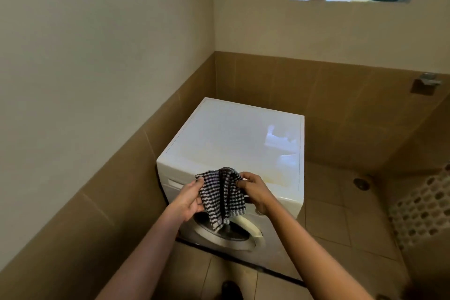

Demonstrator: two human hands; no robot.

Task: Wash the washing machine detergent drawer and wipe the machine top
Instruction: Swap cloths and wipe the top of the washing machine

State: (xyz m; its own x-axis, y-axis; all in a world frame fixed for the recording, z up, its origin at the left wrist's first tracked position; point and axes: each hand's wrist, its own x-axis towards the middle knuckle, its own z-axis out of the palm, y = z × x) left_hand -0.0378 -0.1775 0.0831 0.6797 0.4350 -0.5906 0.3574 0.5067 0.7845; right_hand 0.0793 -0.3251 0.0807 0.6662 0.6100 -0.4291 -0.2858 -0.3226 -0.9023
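We hold both bare forearms stretched forward and angled inward, so the hands meet before the white front-loading washing machine (pixel 280 204). Our left hand (pixel 188 198), palm turned up, pinches the left edge of a black-and-white checked cloth (pixel 220 192) between thumb and fingers. Our right hand (pixel 255 193), knuckles up, pinches the cloth's upper right edge with curled fingers. The cloth hangs bunched between them at the machine's front edge, its lower end dangling before the round door (pixel 241 231). The glossy white machine top (pixel 233 139) lies behind the cloth. The white detergent drawer front (pixel 174 183) sits flush in the panel's upper left, just beside the left hand.
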